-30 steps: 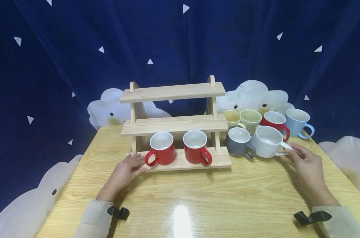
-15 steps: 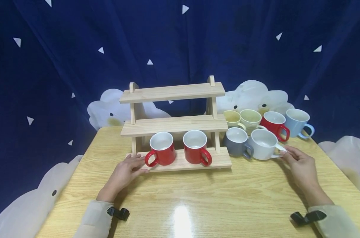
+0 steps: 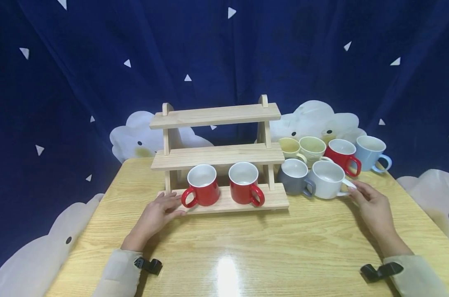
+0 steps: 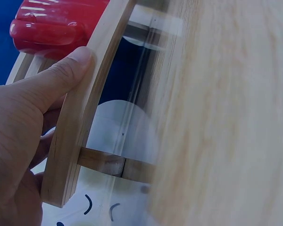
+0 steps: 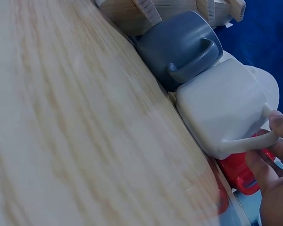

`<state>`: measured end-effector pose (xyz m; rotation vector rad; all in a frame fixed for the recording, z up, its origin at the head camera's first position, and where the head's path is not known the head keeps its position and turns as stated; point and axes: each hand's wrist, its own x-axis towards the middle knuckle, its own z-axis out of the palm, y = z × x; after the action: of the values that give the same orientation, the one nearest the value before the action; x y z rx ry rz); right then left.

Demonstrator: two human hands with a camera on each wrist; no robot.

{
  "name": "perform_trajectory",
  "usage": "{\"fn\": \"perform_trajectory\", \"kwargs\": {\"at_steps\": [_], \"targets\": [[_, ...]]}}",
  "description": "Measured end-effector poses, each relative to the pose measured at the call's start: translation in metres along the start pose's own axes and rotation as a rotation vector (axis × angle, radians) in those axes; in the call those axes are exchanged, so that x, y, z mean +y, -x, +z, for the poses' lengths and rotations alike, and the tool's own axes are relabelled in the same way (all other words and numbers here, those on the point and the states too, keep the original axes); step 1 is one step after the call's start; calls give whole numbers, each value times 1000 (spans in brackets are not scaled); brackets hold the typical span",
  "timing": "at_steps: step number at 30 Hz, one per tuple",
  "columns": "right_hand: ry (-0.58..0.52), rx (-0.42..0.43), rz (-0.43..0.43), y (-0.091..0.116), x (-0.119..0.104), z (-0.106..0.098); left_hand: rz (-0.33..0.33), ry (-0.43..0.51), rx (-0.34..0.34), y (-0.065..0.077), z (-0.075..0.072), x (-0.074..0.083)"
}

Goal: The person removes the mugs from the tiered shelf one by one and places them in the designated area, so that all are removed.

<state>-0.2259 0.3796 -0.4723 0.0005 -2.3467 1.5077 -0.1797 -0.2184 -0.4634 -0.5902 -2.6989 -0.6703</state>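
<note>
My left hand (image 3: 155,216) grips the left end of the lowest board of a three-tier wooden shelf rack (image 3: 218,155), thumb along its front edge in the left wrist view. Two red mugs with white insides stand on that board: the left red mug (image 3: 205,194) beside my fingers, the right red mug (image 3: 240,190) further along. At the right, my right hand (image 3: 374,208) pinches the handle of a wide white mug (image 3: 324,183), which stands upright on the table. A dark grey mug (image 5: 174,44) sits against the white mug's left side, close by the rack's right end.
Behind the grey and white mugs stand a yellow cup (image 3: 289,147), a pale green cup (image 3: 312,150), another red mug (image 3: 337,158) and a light blue mug (image 3: 367,156). The wooden table (image 3: 269,251) ends at a dark blue curtain (image 3: 224,45).
My right hand has slid the white mug a little to the left, and the grey mug has shifted slightly left with it. My left hand has stayed on the rack.
</note>
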Motion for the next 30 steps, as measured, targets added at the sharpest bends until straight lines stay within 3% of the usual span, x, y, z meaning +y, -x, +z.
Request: {"fn": "perform_trajectory", "kwargs": {"at_steps": [10,18,22,30], "targets": [[16,-15,31,-3,-2,1,-11,9,15,-1,-1,0],[240,-20,32,-1,-9,-7,-15,7,-2,0,0,1],[256,-29,-14,-4,-16,-10,-22,5,-7,-1,0,1],[387,-92,-116,-9,-35,-8,-49,4,-15,0,-1,2]]}}
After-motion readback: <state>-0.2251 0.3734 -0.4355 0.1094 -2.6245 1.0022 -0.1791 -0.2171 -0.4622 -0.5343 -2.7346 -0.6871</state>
